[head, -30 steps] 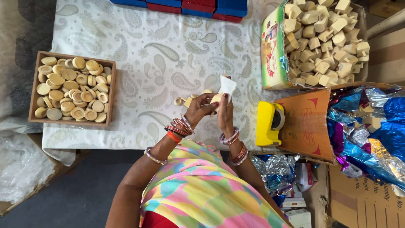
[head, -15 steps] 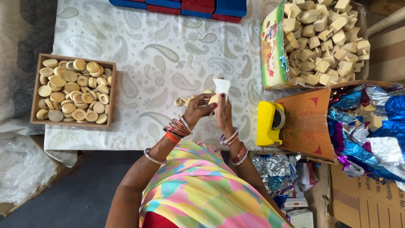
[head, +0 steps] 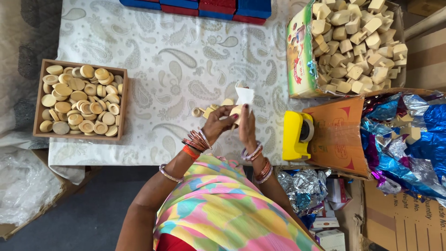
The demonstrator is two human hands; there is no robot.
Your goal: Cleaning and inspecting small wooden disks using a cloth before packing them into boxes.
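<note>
Both my hands meet over the near edge of the patterned tablecloth [head: 176, 60]. My left hand [head: 218, 123] and my right hand [head: 246, 125] together grip a small pale wooden piece [head: 236, 113] with a white paper slip [head: 244, 95] sticking up from it. Bangles circle both wrists. A few loose wooden pieces [head: 204, 110] lie on the cloth just left of my hands.
A wooden tray [head: 40, 102] full of round wooden discs stands at the left. A cardboard box [head: 297, 51] of wooden blocks sits at the upper right, a yellow tape dispenser [head: 297, 135] beside my right hand, shiny foil wrappers [head: 409, 139] at right. Red and blue boxes [head: 200, 7] line the far edge.
The white paper slip has shifted slightly left and lower between my fingers; both hands stay in place over the cloth.
</note>
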